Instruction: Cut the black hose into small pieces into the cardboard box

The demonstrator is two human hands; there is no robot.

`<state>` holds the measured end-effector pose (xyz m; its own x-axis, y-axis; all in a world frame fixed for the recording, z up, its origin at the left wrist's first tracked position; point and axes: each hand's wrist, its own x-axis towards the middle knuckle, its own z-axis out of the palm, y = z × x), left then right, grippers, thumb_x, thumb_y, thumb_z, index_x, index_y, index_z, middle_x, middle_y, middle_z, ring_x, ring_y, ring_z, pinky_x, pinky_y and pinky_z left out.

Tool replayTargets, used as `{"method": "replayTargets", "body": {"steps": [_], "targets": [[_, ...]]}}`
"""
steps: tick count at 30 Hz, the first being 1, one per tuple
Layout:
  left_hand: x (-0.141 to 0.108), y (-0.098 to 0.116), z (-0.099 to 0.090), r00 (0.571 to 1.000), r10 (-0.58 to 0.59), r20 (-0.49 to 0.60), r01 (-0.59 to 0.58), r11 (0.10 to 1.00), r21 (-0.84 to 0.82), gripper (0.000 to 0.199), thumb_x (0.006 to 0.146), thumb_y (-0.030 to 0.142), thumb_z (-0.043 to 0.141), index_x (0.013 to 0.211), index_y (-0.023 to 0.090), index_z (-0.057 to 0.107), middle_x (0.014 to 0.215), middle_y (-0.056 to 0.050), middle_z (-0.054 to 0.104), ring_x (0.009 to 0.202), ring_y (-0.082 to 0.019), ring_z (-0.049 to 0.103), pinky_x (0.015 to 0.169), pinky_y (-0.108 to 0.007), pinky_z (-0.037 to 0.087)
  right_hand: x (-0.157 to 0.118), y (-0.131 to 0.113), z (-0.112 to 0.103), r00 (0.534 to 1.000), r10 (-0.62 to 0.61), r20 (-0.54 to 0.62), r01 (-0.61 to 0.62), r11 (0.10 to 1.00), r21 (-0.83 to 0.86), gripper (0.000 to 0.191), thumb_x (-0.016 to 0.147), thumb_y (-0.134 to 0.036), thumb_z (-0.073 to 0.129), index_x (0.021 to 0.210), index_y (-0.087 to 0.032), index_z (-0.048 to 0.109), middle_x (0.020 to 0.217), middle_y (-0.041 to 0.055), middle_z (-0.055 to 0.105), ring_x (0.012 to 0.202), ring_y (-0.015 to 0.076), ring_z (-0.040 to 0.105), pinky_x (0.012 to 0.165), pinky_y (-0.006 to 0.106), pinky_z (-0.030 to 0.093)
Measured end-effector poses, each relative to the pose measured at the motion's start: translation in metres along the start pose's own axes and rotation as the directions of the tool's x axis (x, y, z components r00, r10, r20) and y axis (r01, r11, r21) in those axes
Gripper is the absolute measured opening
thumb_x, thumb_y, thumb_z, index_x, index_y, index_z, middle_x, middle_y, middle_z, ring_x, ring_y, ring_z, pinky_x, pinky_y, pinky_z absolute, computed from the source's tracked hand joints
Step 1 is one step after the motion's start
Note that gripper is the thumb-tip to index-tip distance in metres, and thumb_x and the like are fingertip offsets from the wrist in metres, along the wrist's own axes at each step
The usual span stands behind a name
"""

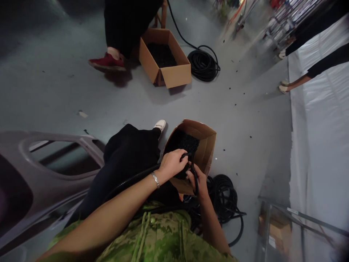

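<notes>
Above an open cardboard box (206, 143) holding a heap of small black pieces (188, 142), my two hands are close together. My left hand (173, 164), with a silver bracelet at the wrist, is closed around a black tube (135, 178) that runs back along my lap. My right hand (198, 180) is just to the right and lower, its fingers wrapped round a looped end of black tube (195, 178). The fingertips of both hands nearly meet over the box; what lies between them is too small to tell.
A second cardboard box (178, 75) with black pieces stands ahead beside a person's red shoe (107, 63). Coiled black tubes (203, 64) lie next to it, and more coils (223, 196) by my right arm. A grey plastic chair (19, 145) is at left, a metal frame (305, 216) lower right.
</notes>
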<state>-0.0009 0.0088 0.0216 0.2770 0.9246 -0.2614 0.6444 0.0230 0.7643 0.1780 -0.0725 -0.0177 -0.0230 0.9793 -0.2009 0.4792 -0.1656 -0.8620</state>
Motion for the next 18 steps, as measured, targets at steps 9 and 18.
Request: {"method": "replayTargets", "body": {"steps": [9, 18], "targets": [[-0.004, 0.0, -0.001, 0.998, 0.051, -0.048, -0.052, 0.998, -0.034, 0.025, 0.092, 0.024, 0.054, 0.109, 0.02, 0.072, 0.106, -0.005, 0.075, 0.091, -0.019, 0.069, 0.081, -0.026, 0.051, 0.003, -0.014, -0.002, 0.996, -0.079, 0.049, 0.082, 0.994, -0.072, 0.04, 0.091, -0.037, 0.061, 0.125, -0.018, 0.067, 0.091, 0.0035, 0.072, 0.082, 0.0185, 0.068, 0.08, 0.027, 0.056], [-0.007, 0.003, -0.005, 0.999, 0.036, 0.01, -0.036, 0.999, 0.008, 0.026, 0.094, 0.025, 0.052, 0.11, 0.02, 0.071, 0.107, -0.006, 0.075, 0.097, -0.02, 0.069, 0.084, -0.028, 0.051, 0.006, -0.016, 0.003, 0.997, -0.072, 0.042, 0.075, 0.995, -0.061, 0.042, 0.091, -0.036, 0.062, 0.128, -0.017, 0.065, 0.107, 0.0062, 0.074, 0.091, 0.02, 0.07, 0.085, 0.029, 0.056]]}}
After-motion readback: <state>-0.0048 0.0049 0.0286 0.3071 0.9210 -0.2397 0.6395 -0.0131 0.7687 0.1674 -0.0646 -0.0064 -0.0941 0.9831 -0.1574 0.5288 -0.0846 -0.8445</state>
